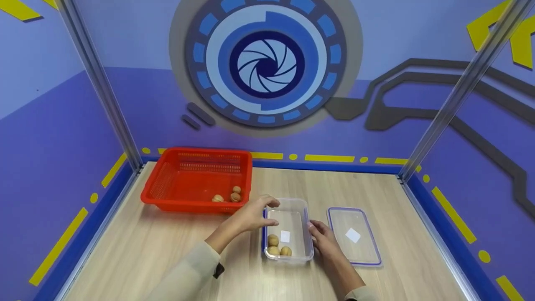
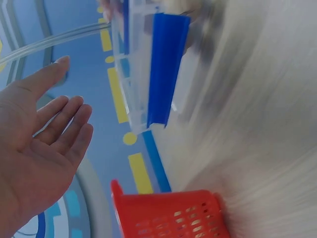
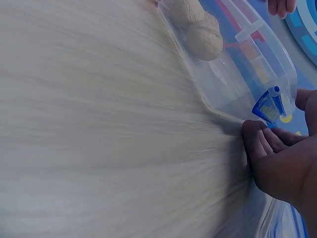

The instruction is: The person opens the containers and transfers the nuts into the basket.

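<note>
i see the clear plastic box (image 1: 288, 234) sitting on the pale wood-grain bench (image 1: 167, 251), just in front of the red basket (image 1: 198, 179) and just left of its flat lid (image 1: 354, 236), which lies apart with a white sticker on it. my left hand (image 1: 253, 215) hovers at the box's far left corner with fingers spread and relaxed, holding nothing; the left wrist view shows the palm open beside the blue latch (image 2: 166, 69). my right hand (image 1: 324, 240) rests against the box's right wall, fingertips (image 3: 257, 144) curled down by the rim near the other blue clip, likely steadying it, though the blur leaves me unsure whether that grip truly pinches the edge. three walnuts (image 1: 278, 246) sit bunched at the near end of the box, rough and tan against the smooth see-through walls. three more (image 1: 228, 196) lie in the basket's near right corner, its sides a stiff slotted mesh. the box has rounded corners and thin walls, so a hand on each side keeps it from sliding.
</note>
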Demonstrator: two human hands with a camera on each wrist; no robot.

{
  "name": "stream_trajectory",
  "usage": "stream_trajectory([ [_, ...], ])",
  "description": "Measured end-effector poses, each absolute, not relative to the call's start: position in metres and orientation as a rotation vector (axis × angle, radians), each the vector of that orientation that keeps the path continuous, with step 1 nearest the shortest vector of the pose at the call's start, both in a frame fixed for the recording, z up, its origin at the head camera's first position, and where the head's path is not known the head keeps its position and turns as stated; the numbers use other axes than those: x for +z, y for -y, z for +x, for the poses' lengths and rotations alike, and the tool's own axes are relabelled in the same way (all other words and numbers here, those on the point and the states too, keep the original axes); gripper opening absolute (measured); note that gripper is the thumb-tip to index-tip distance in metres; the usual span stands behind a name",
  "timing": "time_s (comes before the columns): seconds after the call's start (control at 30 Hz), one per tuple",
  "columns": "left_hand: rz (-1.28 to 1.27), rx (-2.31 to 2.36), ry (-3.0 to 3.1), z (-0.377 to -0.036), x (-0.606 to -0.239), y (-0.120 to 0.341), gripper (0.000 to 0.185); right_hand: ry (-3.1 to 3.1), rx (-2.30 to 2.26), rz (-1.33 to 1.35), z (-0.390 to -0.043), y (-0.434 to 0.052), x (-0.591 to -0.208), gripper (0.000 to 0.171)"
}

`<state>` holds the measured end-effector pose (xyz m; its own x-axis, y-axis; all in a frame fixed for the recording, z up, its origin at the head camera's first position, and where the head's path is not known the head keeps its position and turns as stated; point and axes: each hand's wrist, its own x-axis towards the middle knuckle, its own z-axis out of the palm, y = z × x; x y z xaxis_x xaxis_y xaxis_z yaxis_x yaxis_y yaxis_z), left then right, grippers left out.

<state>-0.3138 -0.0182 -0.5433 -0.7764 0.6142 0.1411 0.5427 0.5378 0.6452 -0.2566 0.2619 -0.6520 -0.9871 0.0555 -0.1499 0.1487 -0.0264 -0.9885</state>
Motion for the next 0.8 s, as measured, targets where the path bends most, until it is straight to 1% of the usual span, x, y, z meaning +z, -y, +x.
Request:
stream_trajectory([
  [0.23,1.093,0.928,-2.629,-0.308,-0.56,0.006,0.051,-2.141,-2.188,0.221,-0.255,-0.263,-0.652,0.061],
  [0.53,1.233,0.722,-2.564,-0.314,-0.562,0.001,0.052,-2.126,-2.23,0.213,-0.259,-0.263,-0.652,0.059],
  [0.8,1.169,0.584,-2.524,-0.316,-0.568,-0.002,0.05,-2.136,-2.212,0.217,-0.257,-0.262,-0.651,0.06],
])
